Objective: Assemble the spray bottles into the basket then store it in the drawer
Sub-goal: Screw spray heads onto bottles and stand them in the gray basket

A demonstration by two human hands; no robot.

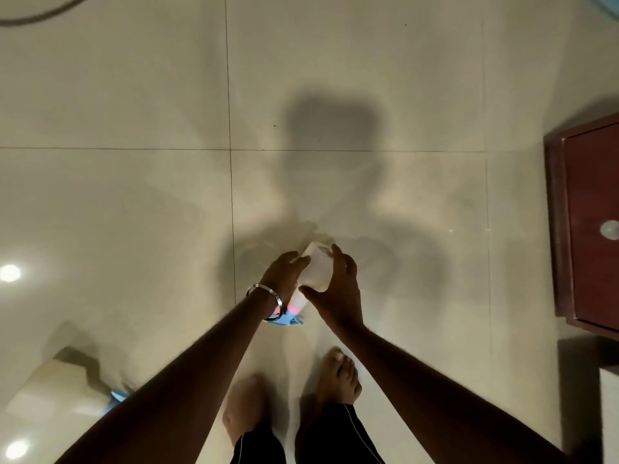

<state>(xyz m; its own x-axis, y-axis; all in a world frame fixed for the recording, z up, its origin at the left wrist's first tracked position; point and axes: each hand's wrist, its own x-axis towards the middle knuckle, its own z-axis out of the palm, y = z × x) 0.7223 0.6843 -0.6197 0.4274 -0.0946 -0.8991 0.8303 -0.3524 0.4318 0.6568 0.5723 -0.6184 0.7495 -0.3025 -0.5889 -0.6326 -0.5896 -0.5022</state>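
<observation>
A translucent white spray bottle (315, 269) lies tilted between my two hands above the tiled floor. It has a pink collar (296, 307) and a blue trigger head (288, 320) that point back toward me. My left hand (281, 274), with a metal bangle on the wrist, grips the bottle's left side. My right hand (338, 286) is cupped around its right side, thumb against the body and fingertips on the far end. A second bottle (57, 386) with a blue head rests on the floor at the lower left. No basket is in view.
A dark red wooden cabinet (589, 229) with a round pale knob stands at the right edge. My bare feet (338, 376) are on the glossy cream floor tiles (134, 212). A dark cable (40, 15) curves across the top left corner.
</observation>
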